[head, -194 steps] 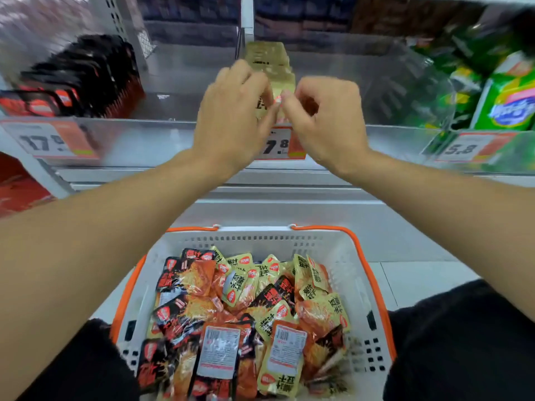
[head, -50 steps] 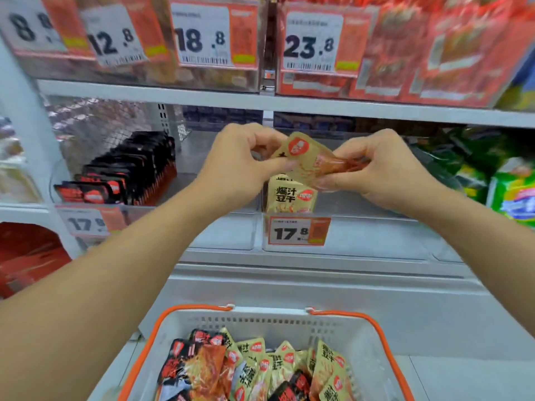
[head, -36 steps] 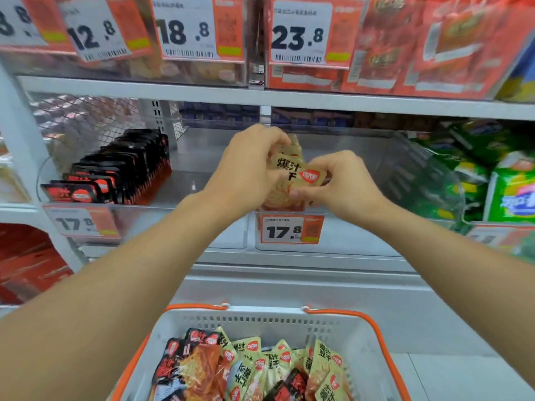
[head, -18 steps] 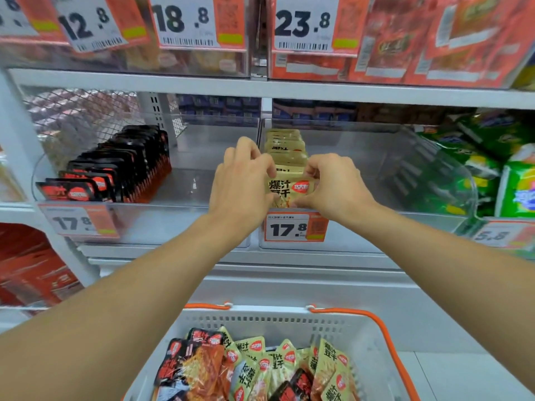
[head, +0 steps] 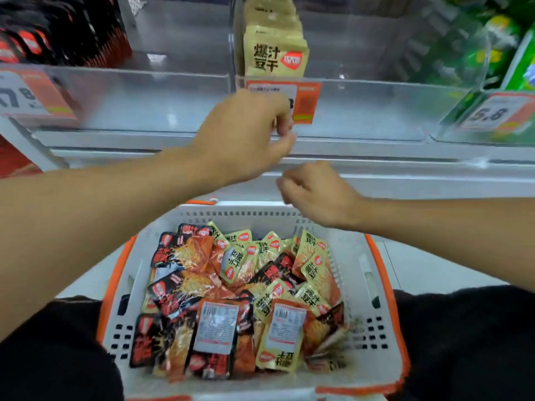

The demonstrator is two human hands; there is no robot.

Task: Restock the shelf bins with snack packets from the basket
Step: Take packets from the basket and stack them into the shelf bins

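Note:
A white basket with an orange rim (head: 373, 287) sits low in front of me, full of several yellow and black-orange snack packets (head: 240, 296). On the shelf above, a row of yellow packets (head: 275, 50) stands upright in a clear bin (head: 376, 105). My left hand (head: 246, 137) hangs in front of the bin's price tag, fingers loosely curled and holding nothing. Lower down, my right hand (head: 315, 195) hovers over the basket's far rim, also loosely curled with nothing in it.
Black and red packets (head: 58, 33) fill the clear bin to the left. Green packs (head: 509, 44) fill the bin on the right. Price tags (head: 492, 115) hang on the bin fronts. My dark-clothed legs flank the basket.
Both hands have let go of the yellow packet, which now stands at the front of the row. They have dropped away from the bin toward the basket, the right one lower. My view tilted down.

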